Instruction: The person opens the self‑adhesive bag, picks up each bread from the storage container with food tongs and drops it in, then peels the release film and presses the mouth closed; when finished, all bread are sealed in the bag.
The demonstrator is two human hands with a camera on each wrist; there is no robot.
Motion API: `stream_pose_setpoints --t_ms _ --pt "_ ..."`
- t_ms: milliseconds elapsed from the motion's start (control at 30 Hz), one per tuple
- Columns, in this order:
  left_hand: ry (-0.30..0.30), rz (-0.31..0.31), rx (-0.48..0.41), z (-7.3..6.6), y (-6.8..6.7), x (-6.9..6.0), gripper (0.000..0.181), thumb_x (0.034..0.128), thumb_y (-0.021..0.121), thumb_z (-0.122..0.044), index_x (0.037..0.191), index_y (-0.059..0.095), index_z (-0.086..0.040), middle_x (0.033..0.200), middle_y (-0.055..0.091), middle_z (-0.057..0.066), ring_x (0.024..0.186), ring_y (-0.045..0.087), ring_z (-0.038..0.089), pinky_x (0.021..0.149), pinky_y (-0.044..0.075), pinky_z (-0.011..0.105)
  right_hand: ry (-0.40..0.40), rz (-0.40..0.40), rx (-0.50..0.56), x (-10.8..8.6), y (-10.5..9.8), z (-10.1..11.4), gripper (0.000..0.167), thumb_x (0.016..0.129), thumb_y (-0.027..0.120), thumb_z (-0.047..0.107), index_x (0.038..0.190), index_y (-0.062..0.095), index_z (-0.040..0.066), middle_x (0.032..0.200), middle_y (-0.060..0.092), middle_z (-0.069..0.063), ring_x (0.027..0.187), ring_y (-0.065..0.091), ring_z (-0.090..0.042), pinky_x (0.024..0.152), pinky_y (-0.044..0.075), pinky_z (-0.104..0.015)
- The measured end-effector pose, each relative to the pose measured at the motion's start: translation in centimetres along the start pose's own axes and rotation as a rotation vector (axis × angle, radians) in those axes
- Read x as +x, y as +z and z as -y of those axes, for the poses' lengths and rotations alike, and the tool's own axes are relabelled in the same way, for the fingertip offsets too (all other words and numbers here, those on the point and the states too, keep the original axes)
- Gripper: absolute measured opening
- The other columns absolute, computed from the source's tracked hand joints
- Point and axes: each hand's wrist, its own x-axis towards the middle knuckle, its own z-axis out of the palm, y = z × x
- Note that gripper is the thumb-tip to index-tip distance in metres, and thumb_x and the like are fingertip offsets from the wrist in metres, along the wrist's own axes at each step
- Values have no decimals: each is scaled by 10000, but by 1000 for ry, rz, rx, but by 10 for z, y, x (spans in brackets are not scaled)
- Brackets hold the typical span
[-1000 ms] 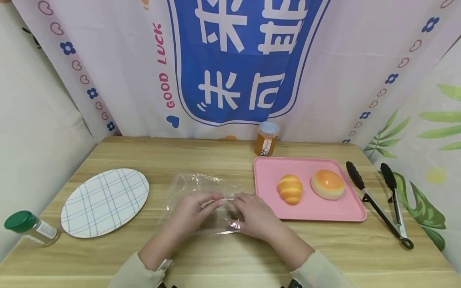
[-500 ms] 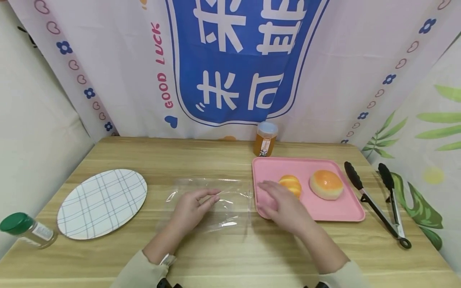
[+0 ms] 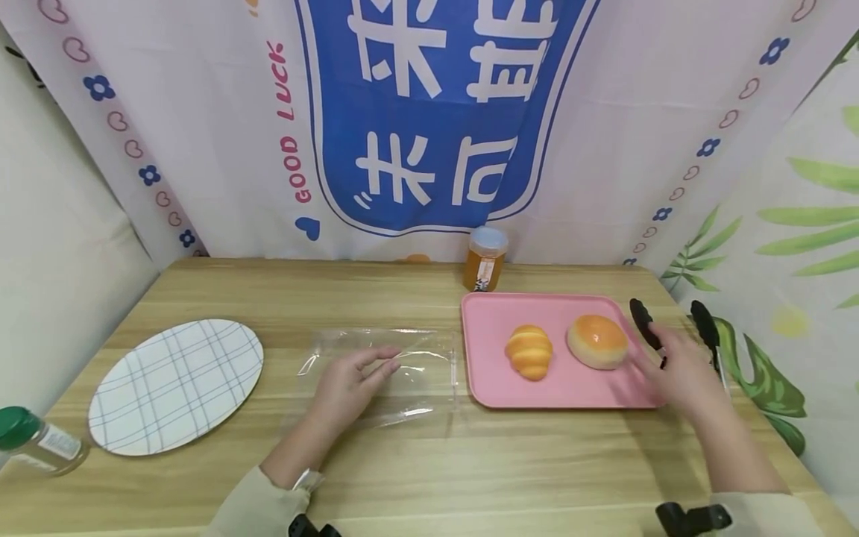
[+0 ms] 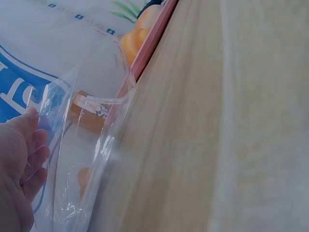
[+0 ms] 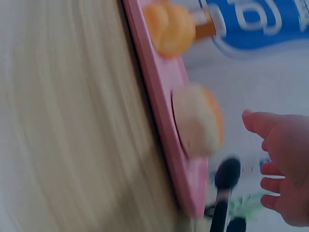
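Head view: the right hand (image 3: 686, 377) has just left the clear bag (image 3: 429, 377), crossed the pink tray (image 3: 483, 373) and come to the tongs (image 3: 642, 321) nr the tabletop's (image 3: 496, 462) right edge. It holds nothing: the right wrist cam shows thumb and fingers apart, w/ the tongs' black tips beside them. Hand hides part of the tongs in head view, so contact w/ them is unclear.

The left hand (image 3: 349, 384) stays at the bag, approx mid-tabletop, thumb and fingertips close together at the film. Can't tell if it's pinching the film or only touching. Bag's right side sits just short of the tray's left edge.

Croissant (image 3: 530, 354) and round bun (image 3: 597, 343) are on the tray, apart, the bun nearer its right edge; neither has moved. So the work seems to shift from two-handed bag handling to the tongs, w/ one hand minding the bag; no bread in it yet.

Amber jar (image 3: 484, 267) is nr the back edge; checked plate (image 3: 176, 388) nr the left edge, green-capped shaker (image 3: 54, 447) beside it.
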Motion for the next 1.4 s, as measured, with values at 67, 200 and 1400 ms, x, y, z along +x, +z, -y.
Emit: stream_pose_setpoints --t_ms 67,200,1400 --pt "3 -7 -2 0 0 0 174 888 719 -184 1035 751 -96 1050 760 51 1046 707 273 921 573 447 91 -6 -4 2 -1 -22 833 984 490 507 1463 245 -129 1431 237 -462 1284 263 -635 1003 277 -779" --pt "30 -13 -1 1 1 0 173 878 729 -179 1030 755 -100 1033 763 50 1023 714 262 911 576 442 303 30 51 3 1 -51 1056 943 474 606 1475 2 -174 1440 74 -516 1318 138 -673 1035 237 -783" --pt "55 -20 7 6 2 3 183 877 728 -166 1041 745 -84 1045 758 71 1028 713 277 917 577 433 96 118 2 -33 -12 -41 841 857 648 611 1350 468 -46 1243 555 -384 1077 546 -581 751 499 -647"
